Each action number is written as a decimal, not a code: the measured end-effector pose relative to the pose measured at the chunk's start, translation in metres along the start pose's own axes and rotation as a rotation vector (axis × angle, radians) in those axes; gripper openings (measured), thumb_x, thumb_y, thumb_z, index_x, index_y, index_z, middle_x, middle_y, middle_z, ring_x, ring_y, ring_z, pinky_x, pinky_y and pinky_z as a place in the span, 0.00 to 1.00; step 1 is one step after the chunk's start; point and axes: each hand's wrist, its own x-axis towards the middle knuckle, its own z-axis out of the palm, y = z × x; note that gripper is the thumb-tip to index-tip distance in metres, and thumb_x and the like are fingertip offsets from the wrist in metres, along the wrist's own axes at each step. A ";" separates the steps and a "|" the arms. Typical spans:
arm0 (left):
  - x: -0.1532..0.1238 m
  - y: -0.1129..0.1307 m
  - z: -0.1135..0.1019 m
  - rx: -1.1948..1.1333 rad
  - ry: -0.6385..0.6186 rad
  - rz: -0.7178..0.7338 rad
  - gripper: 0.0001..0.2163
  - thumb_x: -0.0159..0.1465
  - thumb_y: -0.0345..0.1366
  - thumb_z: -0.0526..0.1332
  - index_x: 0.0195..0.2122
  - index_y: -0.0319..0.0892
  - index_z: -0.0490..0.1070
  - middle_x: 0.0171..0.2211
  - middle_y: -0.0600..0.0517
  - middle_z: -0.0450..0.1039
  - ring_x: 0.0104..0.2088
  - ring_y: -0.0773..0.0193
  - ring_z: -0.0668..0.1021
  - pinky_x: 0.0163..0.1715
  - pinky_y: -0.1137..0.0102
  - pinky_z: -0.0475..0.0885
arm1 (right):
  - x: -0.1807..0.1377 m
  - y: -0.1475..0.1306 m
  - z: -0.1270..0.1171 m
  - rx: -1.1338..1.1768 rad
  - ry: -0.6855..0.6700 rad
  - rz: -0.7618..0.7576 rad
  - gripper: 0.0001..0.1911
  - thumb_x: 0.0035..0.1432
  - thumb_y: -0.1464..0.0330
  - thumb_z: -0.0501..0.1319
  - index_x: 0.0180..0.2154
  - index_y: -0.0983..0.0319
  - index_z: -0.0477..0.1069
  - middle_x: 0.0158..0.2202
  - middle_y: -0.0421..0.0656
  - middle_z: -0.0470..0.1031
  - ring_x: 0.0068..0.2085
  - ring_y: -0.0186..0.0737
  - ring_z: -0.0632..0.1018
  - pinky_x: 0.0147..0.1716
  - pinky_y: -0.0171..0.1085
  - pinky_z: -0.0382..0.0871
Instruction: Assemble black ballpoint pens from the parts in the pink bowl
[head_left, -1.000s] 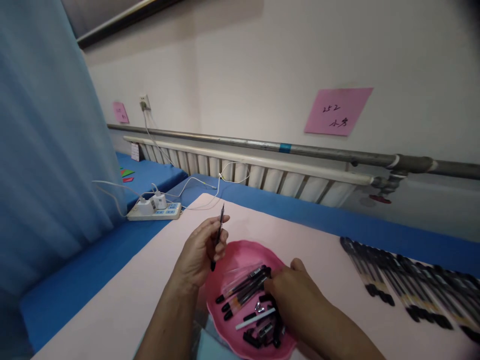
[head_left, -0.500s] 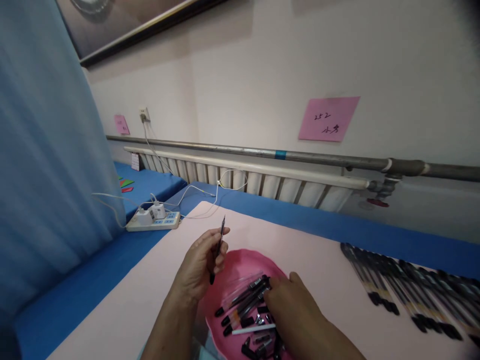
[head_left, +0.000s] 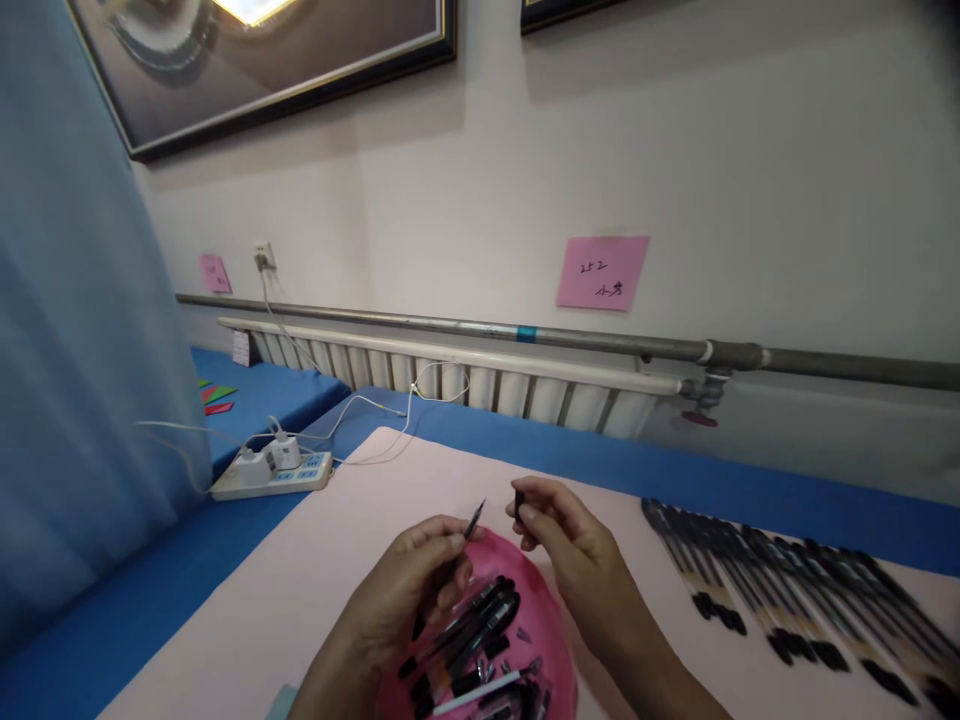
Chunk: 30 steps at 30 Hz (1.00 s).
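Observation:
My left hand [head_left: 420, 575] is closed round a dark pen [head_left: 474, 520], its bare tip pointing up and to the right. Facing it, my right hand [head_left: 574, 545] pinches a small black pen cap [head_left: 519, 505] between thumb and fingers; a gap separates cap and pen tip. Below both hands sits a pink bowl [head_left: 551, 610] with a wavy rim. Inside lie dark pen parts [head_left: 491, 615], black caps, small metal-looking tips and a white stick [head_left: 478, 693]. My left hand hides part of the bowl's left side.
Rows of black pens [head_left: 757, 570] lie on the pink sheet [head_left: 300, 570] at right. A white power strip [head_left: 274, 477] with plugs and cables rests on the blue surface [head_left: 172, 545] at left. Behind are a radiator [head_left: 480, 385], a pipe and a blue curtain [head_left: 90, 330].
My right hand has come up out of the bowl, now with a black cap in its fingers. My left hand still holds the pen, now tilted more to the right. The camera view has shifted.

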 end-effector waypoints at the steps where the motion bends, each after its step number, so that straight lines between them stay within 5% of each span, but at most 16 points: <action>1: 0.000 -0.002 0.002 -0.007 -0.013 -0.008 0.09 0.57 0.37 0.59 0.36 0.38 0.71 0.19 0.57 0.66 0.12 0.78 0.59 0.12 0.79 0.47 | 0.001 0.001 0.001 0.094 0.045 0.039 0.12 0.53 0.61 0.60 0.39 0.58 0.71 0.32 0.40 0.75 0.31 0.37 0.73 0.34 0.37 0.66; 11: 0.001 -0.011 0.012 -0.027 -0.033 -0.056 0.10 0.56 0.37 0.61 0.36 0.37 0.71 0.19 0.56 0.67 0.12 0.78 0.59 0.10 0.80 0.48 | 0.001 0.009 0.011 0.400 0.169 0.097 0.14 0.47 0.63 0.66 0.38 0.59 0.69 0.33 0.40 0.76 0.29 0.33 0.70 0.34 0.35 0.64; 24: 0.000 -0.008 0.016 -0.070 -0.041 -0.051 0.09 0.54 0.34 0.62 0.35 0.37 0.72 0.20 0.56 0.67 0.14 0.78 0.61 0.13 0.80 0.49 | -0.004 0.013 0.015 0.422 0.077 0.159 0.16 0.46 0.65 0.67 0.39 0.59 0.70 0.31 0.38 0.76 0.31 0.34 0.74 0.35 0.34 0.65; 30: 0.002 -0.012 0.012 -0.003 -0.032 -0.060 0.10 0.54 0.38 0.63 0.32 0.36 0.70 0.19 0.56 0.68 0.14 0.77 0.64 0.15 0.80 0.53 | -0.001 0.020 0.017 0.594 -0.040 0.297 0.12 0.43 0.65 0.69 0.32 0.62 0.72 0.24 0.37 0.72 0.23 0.33 0.71 0.25 0.34 0.65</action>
